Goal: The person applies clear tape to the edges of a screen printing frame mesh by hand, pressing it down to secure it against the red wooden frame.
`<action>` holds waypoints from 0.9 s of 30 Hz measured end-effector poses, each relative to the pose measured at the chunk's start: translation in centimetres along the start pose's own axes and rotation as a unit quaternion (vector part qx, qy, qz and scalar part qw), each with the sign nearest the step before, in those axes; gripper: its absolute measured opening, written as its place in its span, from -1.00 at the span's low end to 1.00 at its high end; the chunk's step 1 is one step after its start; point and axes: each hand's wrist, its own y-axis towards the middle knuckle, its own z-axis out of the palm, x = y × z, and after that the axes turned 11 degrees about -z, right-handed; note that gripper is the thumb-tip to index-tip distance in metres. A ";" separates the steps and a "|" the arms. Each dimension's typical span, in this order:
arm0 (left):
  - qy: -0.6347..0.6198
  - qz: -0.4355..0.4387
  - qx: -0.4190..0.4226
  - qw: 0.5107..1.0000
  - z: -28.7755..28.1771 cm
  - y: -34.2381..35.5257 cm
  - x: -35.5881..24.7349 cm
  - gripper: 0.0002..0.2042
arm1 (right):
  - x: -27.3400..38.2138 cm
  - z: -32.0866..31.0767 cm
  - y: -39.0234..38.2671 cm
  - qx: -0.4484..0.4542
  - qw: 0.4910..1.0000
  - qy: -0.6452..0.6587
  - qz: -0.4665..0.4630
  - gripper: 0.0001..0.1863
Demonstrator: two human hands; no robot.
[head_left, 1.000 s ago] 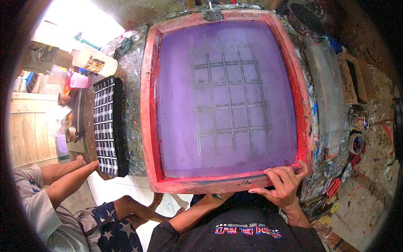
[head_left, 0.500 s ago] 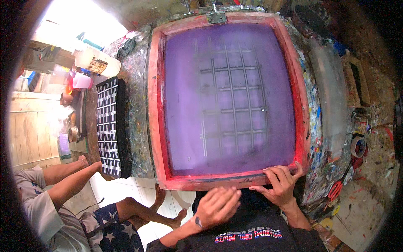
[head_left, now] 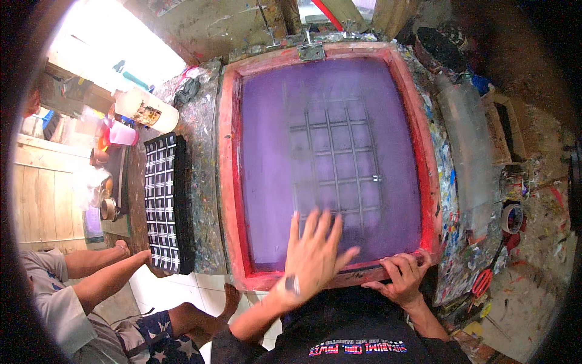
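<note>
Well left of the screen [head_left: 394, 121], near its lower end, a person [head_left: 66, 315] sits in a pale shirt and starred shorts. A pale jug [head_left: 145, 109] is left of the screen's far part, and a checked cloth [head_left: 162, 203], black and white, lies nearer to its left side. The screen itself lies on the paint-flecked surface [head_left: 203, 206], a red frame [head_left: 229, 182] around purple mesh [head_left: 267, 151] with a dark grid. The left hand [head_left: 315, 249] is empty, fingers spread above the screen's near edge — whether it touches the mesh I cannot tell. A clamp [head_left: 311, 53] is at the screen's far edge. The right hand [head_left: 401, 276] grips the frame by the screen's near right corner, fingers hooked over the rim.

The frame looks stiff and fairly light for its size; the mesh, taut and thin, is probably easy to dent or smear, so the near rim or corners seem the best hold.

Right of the screen lie a clear sheet [head_left: 464, 158], red-handled scissors [head_left: 482, 283] and a tape roll [head_left: 512, 218].
</note>
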 end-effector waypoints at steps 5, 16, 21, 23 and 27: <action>-0.005 0.016 -0.153 0.988 -0.2 14.8 2.8 -0.27 | -0.1 0.2 0.0 -0.015 1.000 0.003 -0.012 -0.32; 0.003 -0.034 -0.131 0.991 0.2 20.9 2.8 -0.29 | -0.1 0.5 -0.2 -0.029 1.000 0.002 -0.010 -0.32; 0.010 -0.036 -0.146 0.989 0.6 20.8 2.6 -0.28 | -0.4 0.5 -0.4 0.003 0.999 -0.021 -0.035 -0.32; 0.003 -0.021 -0.179 0.984 0.9 20.3 2.5 -0.28 | -0.4 0.5 -0.4 0.001 0.999 -0.028 -0.032 -0.31; 0.009 0.019 -0.171 0.985 1.9 15.9 2.4 -0.29 | 0.0 0.5 -0.5 -0.044 0.999 -0.001 -0.009 -0.31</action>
